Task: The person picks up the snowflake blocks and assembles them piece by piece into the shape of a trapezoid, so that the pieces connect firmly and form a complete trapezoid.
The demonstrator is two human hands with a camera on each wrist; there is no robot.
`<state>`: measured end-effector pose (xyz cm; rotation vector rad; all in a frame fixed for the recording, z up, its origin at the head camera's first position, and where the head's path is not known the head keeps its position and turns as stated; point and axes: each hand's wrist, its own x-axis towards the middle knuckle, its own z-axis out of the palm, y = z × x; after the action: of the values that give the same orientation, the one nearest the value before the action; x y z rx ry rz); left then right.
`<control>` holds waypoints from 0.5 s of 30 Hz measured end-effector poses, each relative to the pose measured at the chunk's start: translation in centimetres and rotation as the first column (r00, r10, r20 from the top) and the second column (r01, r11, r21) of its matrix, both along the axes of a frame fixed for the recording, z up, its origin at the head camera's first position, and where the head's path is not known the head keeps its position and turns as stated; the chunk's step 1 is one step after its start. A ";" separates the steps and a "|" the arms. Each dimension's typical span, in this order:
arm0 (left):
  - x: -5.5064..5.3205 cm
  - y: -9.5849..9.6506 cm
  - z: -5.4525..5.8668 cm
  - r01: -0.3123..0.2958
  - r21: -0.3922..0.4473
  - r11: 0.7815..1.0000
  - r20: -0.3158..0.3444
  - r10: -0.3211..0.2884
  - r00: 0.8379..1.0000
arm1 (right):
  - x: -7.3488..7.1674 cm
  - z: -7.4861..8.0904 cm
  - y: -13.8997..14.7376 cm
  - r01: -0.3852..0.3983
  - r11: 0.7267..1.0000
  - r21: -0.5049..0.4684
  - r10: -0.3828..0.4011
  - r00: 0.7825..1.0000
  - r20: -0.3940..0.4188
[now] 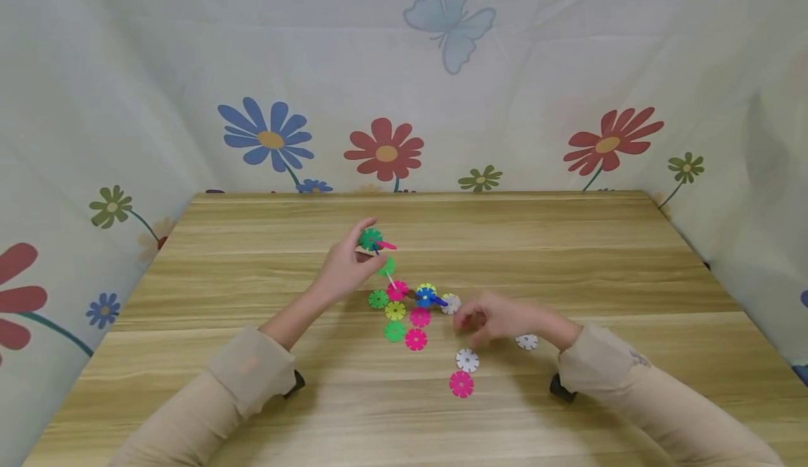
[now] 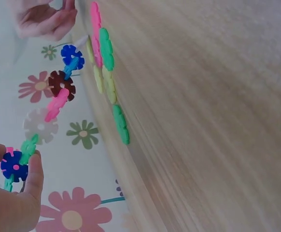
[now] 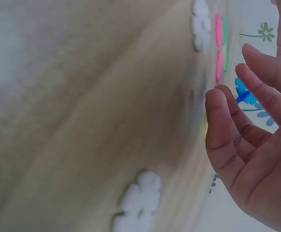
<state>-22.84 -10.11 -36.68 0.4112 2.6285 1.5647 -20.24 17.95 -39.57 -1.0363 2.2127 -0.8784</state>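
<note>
My left hand [image 1: 344, 267] pinches the upper end of a chain of interlocking plastic flower discs [image 1: 396, 289] between thumb and fingers. In the left wrist view, a dark blue disc [image 2: 15, 166] sits within that grip, and green, clear, pink, brown and blue discs follow along the chain. The chain slants down to the right, ending in a dark blue piece [image 1: 440, 301] beside a white disc [image 1: 451, 303]. Close to this lower end, my right hand [image 1: 501, 318] hovers slightly blurred. Its fingers are loosely bent in the right wrist view, with nothing between them.
Loose green [image 1: 395, 331], yellow [image 1: 395, 310] and pink discs [image 1: 416, 339] lie on the wooden table [image 1: 284, 397] below the chain. Nearer the front are a white disc [image 1: 467, 360] and a pink disc [image 1: 461, 384]. Another white disc [image 1: 527, 342] lies under the right forearm.
</note>
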 end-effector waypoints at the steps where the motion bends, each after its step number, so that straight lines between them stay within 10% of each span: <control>1: 0.0 0.0 -0.1 -0.004 0.000 1.000 0.004 0.004 1.000 | 0.1 -0.1 0.0 -0.012 1.000 0.008 0.012 1.000 -0.007; 15: 0.4 -0.3 -0.6 -0.020 -0.021 1.000 0.067 0.021 0.998 | 1.2 -1.0 -0.2 -0.087 0.993 0.077 0.095 0.989 -0.116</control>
<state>-22.48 -10.37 -37.25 0.3257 2.6044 1.5278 -19.00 17.73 -40.54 -1.1731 2.2572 -0.7084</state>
